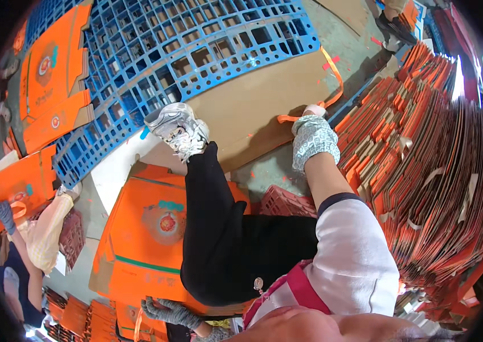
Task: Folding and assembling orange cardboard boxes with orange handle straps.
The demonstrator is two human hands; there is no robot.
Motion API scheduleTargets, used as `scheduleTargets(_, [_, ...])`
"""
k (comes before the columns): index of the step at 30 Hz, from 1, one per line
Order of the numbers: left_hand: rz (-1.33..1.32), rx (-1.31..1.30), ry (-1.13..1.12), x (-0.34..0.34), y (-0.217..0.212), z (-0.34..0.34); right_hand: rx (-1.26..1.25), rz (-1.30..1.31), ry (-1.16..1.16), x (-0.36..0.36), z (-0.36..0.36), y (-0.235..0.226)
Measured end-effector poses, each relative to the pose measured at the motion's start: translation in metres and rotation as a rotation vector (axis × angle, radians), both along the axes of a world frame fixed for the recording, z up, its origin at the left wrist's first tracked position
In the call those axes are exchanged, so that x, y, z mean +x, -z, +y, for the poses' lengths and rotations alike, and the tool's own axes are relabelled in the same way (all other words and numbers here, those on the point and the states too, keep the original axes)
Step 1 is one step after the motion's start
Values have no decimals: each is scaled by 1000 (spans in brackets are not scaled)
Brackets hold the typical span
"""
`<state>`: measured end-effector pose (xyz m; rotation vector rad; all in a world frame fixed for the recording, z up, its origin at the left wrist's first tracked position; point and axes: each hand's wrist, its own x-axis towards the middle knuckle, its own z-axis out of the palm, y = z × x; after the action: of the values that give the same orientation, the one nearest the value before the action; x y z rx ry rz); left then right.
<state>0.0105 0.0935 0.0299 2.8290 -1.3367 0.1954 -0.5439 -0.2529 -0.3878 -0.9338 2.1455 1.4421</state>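
My right hand (314, 110), at the end of a patterned cuff, is stretched out over a flat brown cardboard sheet (253, 102). It is closed on an orange strap (341, 85), which runs up toward the sheet's far corner, with a short end sticking out to the left. Low in the view, my left hand (167, 312) wears a grey knit glove. Its fingers are spread, and it holds nothing that I can see. Beside it and my leg lie flattened orange cartons (150, 222) with a green stripe.
A blue plastic lattice pallet (196, 74) lies at the far side. Tall rows of folded orange cartons (424, 188) stand on the right. A red crate (287, 200) sits under my leg. At the left, another person's gloved hand (5, 216) touches an orange carton (25, 185).
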Motion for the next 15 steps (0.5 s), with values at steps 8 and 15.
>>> scheduleTargets(8, [58,34,-109,-10,-2,-14,-24,-20,-56,-57,31,70])
scheduleTargets(15, [7,-52,-31,-8,-19,-6,-1481,-67,748,71,0,-16])
